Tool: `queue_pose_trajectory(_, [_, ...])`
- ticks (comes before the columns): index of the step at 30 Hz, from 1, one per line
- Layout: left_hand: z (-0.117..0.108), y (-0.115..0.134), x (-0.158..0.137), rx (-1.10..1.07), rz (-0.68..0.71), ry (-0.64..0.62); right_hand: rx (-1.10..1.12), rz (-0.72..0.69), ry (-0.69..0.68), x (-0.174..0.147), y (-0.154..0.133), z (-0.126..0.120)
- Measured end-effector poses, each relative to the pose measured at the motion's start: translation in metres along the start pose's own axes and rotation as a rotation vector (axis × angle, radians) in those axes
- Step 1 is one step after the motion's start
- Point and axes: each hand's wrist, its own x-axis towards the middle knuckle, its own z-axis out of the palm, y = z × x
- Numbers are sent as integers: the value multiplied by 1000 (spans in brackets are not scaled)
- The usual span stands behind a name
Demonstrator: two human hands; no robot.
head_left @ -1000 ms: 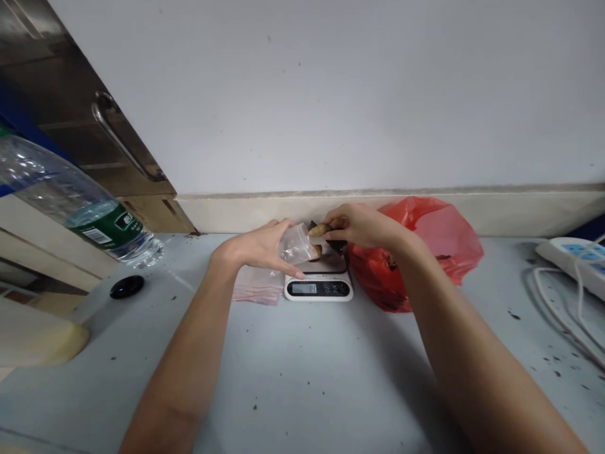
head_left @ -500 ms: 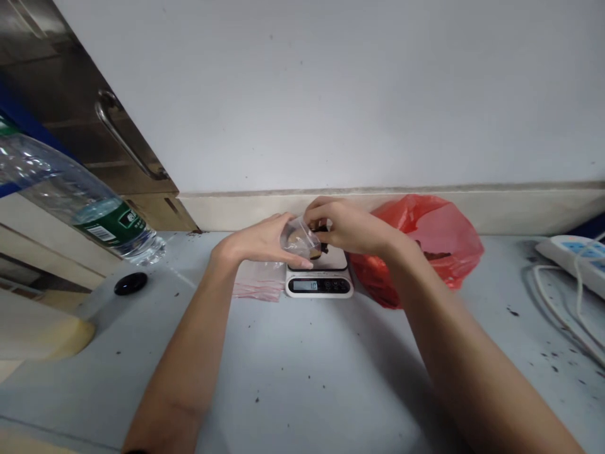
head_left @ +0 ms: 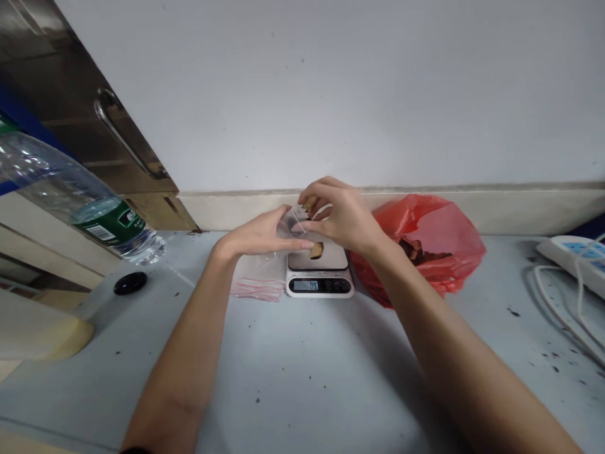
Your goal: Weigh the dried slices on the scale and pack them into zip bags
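My left hand (head_left: 262, 236) is closed around a small clear zip bag (head_left: 293, 219), its mouth turned toward the right hand. Pinched in the fingers of my right hand (head_left: 338, 211) is a brown-yellow dried piece (head_left: 311, 203), at the bag's opening; its exact kind is unclear. Below both hands stands a white digital scale (head_left: 320, 287) whose display seems to read 0.9. One dried slice (head_left: 316, 250) lies on the scale's plate, just by my left thumb tip. A stack of clear zip bags (head_left: 258, 287) with pink edges lies left of the scale.
Right of the scale, a red plastic bag (head_left: 458, 233) holds dark dried pieces (head_left: 418, 252). A white device with a cable (head_left: 579, 258) sits at the far right. On the left are a tilted water bottle (head_left: 111, 221) and a black oval object (head_left: 130, 283). Dark crumbs dot the table.
My right hand has lifted dried material off the scale to the bag's mouth, leaving one slice visible on the plate. The bag has risen slightly. The display went from about 1.0 to 0.9.
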Motion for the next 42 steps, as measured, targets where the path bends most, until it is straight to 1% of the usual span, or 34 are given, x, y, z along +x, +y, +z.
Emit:
queue_pose_trajectory(2, [-1, -1, 0, -30, 6, 2, 86, 27, -39, 0, -2, 0])
queue_pose_trajectory(5, [-4, -2, -3, -45, -10, 3, 246, 71, -106, -2, -4, -7])
queue_pose_trajectory(8, [-5, -3, -5, -64, -7, 29, 328, 65, -104, -3, -6, -14])
queue_pose_trajectory(10, [-4, -4, -3, -105, 27, 36, 360, 53, -121, -3, -8, -15])
queue_pose_trajectory(13, [-1, -6, 0, -179, 139, 58, 411, 35, -208, -2, -9, -12])
queue_pose_trajectory(14, [-1, -7, 1, -203, 173, 66, 425, 34, -214, -2, -9, -12])
queue_pose_trajectory(15, [-1, -6, 1, -226, 189, 75, 429, 36, -194, -1, -8, -12])
queue_pose_trajectory(17, [-2, -5, -2, -263, 151, 71, 372, 56, -97, 1, -3, -13])
queue_pose_trajectory(19, [-5, -2, -7, -292, 71, 49, 205, 96, -28, 2, 3, -15])
queue_pose_trajectory(20, [-8, 0, -10, -304, 39, 43, 96, 123, -40, 2, 6, -15])
queue_pose_trajectory(21, [-10, 1, -12, -311, 19, 50, -12, 154, -91, 1, 9, -14])
queue_pose_trajectory(23, [-14, 3, -16, -291, 0, 97, -183, 190, -284, 0, 12, -10])
queue_pose_trajectory(25, [-17, 3, -18, -230, -3, 149, -273, 169, -491, -2, 12, -2])
queue_pose_trajectory(26, [-18, 2, -18, -194, 3, 166, -303, 147, -568, -2, 11, 2])
queue_pose_trajectory(27, [-18, 2, -18, -157, 9, 177, -330, 132, -621, -2, 11, 5])
queue_pose_trajectory(29, [-18, 1, -17, -99, 25, 178, -381, 145, -660, -2, 9, 10])
queue_pose_trajectory(32, [-17, 1, -15, -39, 25, 155, -428, 210, -639, -1, 8, 8])
queue_pose_trajectory(36, [-12, 0, -10, 81, -4, 131, -409, 271, -568, -2, 10, 0])
queue_pose_trajectory(40, [-5, 0, -3, 188, -35, 13, -366, 318, -471, -4, 17, -9])
queue_pose_trajectory(42, [-2, 1, -1, 197, -17, -14, -320, 323, -394, -4, 21, -14])
